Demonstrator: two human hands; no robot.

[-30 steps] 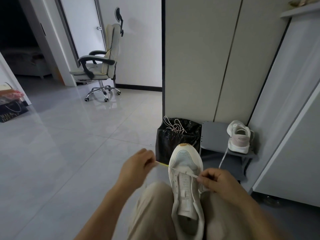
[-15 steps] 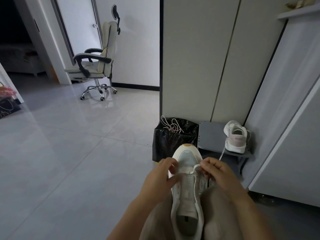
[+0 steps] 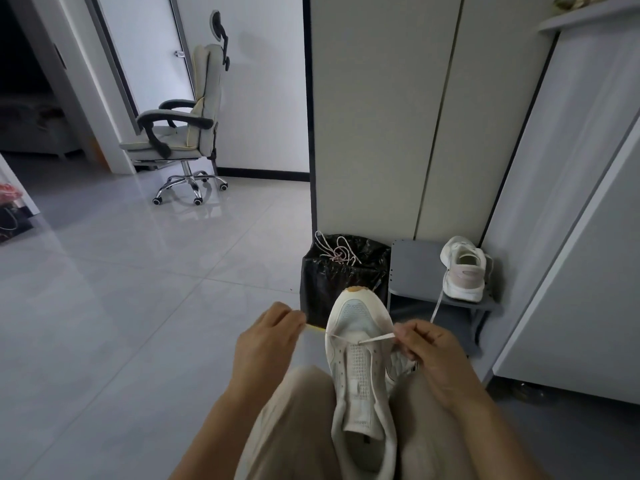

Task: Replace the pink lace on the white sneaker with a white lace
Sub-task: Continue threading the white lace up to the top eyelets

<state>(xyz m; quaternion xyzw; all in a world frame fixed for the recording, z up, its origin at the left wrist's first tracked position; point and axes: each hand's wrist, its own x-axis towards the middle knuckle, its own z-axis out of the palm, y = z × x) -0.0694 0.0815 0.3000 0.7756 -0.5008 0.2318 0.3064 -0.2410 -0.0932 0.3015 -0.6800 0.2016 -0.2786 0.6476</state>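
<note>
The white sneaker (image 3: 360,368) sits low in the centre of the frame, wedged between my 2 thighs in beige trousers (image 3: 294,420). Its toe points up the picture and its opening faces me. The white lace (image 3: 377,338) crosses it at the eyelets nearest the toe, with 1 end running out to each side. My left hand (image 3: 266,344), left of the shoe, pinches the yellow-tipped end between thumb and forefinger. My right hand (image 3: 429,351), just right of the shoe, pinches the other end the same way. The 2 hands are apart with the sneaker between them, and the lace is pulled straight. Above the toe stands a bin with a black bag (image 3: 329,282), and the pink lace (image 3: 337,252) lies in a loose tangle on top of it. Right of the bin, a second sneaker (image 3: 464,271) rests on a grey stool (image 3: 412,268), with 1 lace dangling off the edge. An office chair (image 3: 183,133) stands in the upper left.
</note>
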